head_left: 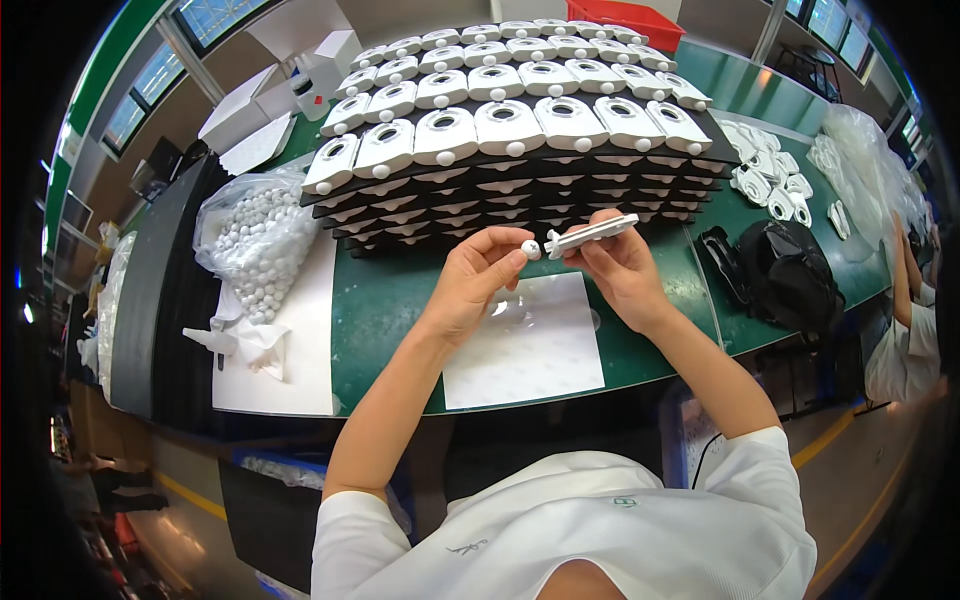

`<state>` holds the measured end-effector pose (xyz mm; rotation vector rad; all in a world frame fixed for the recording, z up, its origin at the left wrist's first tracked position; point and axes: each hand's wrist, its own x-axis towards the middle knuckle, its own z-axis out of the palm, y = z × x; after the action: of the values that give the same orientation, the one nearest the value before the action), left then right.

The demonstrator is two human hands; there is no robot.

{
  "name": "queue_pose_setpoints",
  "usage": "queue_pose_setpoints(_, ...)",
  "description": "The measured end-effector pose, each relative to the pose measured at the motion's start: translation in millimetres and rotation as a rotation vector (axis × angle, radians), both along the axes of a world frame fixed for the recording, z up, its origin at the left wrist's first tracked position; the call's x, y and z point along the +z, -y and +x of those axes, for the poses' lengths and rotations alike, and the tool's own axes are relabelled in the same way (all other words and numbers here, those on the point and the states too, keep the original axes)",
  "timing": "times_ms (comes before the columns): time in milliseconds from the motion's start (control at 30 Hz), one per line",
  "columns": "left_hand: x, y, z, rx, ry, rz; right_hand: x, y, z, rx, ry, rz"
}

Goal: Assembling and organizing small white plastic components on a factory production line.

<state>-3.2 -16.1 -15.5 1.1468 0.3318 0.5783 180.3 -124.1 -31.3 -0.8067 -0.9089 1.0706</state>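
My left hand point(472, 282) pinches a small white ball-shaped knob point(531, 250) between thumb and fingertips. Close to its right, my right hand point(628, 280) grips a flat white plastic housing point(598, 233), tilted so that its thin edge shows. The narrow end of the housing points at the knob, with a small gap between them. Both hands are raised over a white sheet point(525, 365) on the green table. Beyond them rises a stack of black trays point(425, 212), its top layer set with rows of white housings point(515, 128), each with a round opening and a ball at its front.
A clear plastic bag point(250, 240) full of white balls lies at the left, beside stacked black sheets point(170, 300). To the right are loose white parts point(770, 170), a black bag point(790, 275) and clear plastic wrap point(865, 150). A red bin point(630, 20) stands behind; another person's arm point(903, 275) shows far right.
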Motion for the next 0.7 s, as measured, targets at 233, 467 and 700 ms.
queue_pose_setpoints(233,0.8,2.2,0.5,-0.028,-0.052,0.035,1.7,1.4,-0.8,0.052,-0.014,-0.052)
queue_pose_setpoints(467,-1.0,0.7,-0.5,-0.016,-0.069,0.049,0.1,-1.2,-0.6,0.066,0.01,-0.044)
queue_pose_setpoints(700,0.3,10.0,1.6,0.197,-0.094,0.54,6.2,3.6,-1.1,0.163,0.023,-0.109)
